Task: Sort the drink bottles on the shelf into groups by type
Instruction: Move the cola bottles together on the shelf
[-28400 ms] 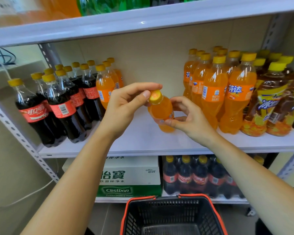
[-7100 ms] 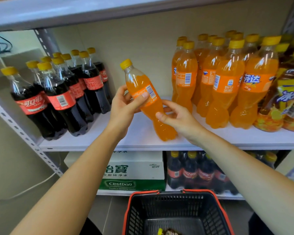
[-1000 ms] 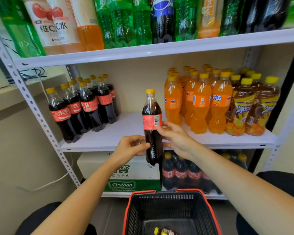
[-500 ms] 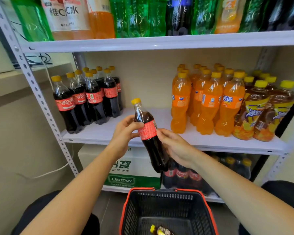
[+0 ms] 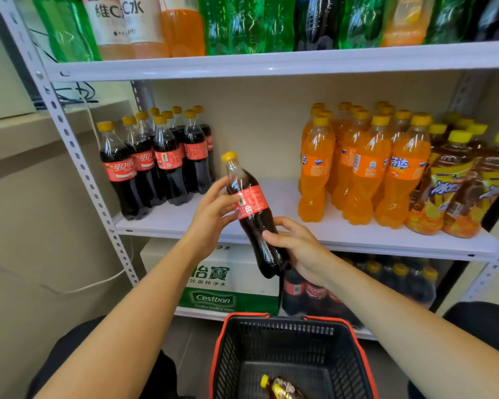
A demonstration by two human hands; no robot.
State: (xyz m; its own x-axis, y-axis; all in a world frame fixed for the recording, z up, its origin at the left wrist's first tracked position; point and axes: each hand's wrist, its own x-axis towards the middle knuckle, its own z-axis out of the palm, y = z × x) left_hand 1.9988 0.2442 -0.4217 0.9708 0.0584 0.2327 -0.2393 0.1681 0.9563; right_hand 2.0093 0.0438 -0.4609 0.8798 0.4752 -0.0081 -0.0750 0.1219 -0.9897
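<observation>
Below you: black basket (image 5: 323,318), red rim. Green-and-white water carton (image 5: 213,286) at left end of bottom shelf (image 5: 185,311). White cable (image 5: 98,284) on wall, your left.

One cola bottle (image 5: 252,210) held, one basket (image 5: 285,320), one carton (image 5: 213,286).

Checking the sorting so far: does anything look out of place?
One iced tea bottle lies in the basket, away from the iced tea group on the middle shelf. On the top shelf a dark bottle stands among green bottles. The left hand and right hand hold a cola bottle tilted, off that shelf.
</observation>
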